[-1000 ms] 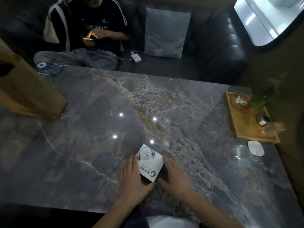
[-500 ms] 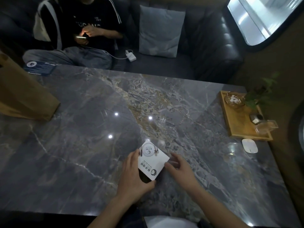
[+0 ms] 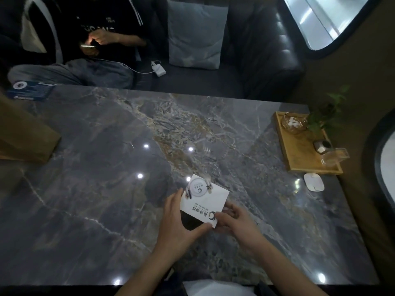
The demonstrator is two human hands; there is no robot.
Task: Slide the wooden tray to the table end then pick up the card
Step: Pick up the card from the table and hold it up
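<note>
Gripping card (image 3: pixel 204 201): left hand (image 3: pixel 177 223), right hand (image 3: pixel 235 221) fingers (image 3: pixel 229 207) closed.

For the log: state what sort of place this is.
Probably a restaurant or café booth: a marble table beside a black leather sofa, a tray bearing an ashtray, and a card printed with plate and cutlery.

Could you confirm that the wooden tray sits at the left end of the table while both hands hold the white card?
Not quite: the head view shows the wooden tray at the right end of the table, not the left. The rest stands: the left hand and right hand both hold the white card.
</note>
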